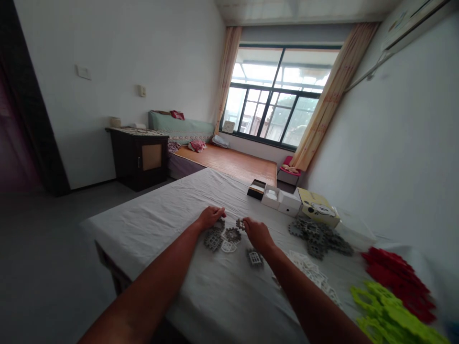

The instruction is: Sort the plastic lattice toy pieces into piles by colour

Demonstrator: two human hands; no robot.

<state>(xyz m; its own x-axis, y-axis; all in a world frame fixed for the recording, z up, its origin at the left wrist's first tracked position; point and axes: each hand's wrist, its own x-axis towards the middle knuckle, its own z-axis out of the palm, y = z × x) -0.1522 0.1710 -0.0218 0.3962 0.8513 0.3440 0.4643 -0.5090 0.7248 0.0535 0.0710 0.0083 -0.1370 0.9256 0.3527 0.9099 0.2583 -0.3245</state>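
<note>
Both my arms reach out over a table covered with a white cloth (150, 224). My left hand (211, 216) is closed, its fingers curled down onto a grey interlocking plastic tile (219, 223). My right hand (256, 233) pinches a small grey tile (239, 223) at its fingertips. Between and below the hands lie a few loose tiles: a grey one (213, 240), a white one (228, 246), a grey one (233, 234) and another grey one (254, 258).
A heap of grey tiles (317, 236) lies to the right, with white tiles (311, 274), red tiles (398, 279) and green tiles (390, 317) nearer. Small boxes (281, 198) and a yellow box (317, 205) stand at the far edge. A bed, cabinet and window lie beyond.
</note>
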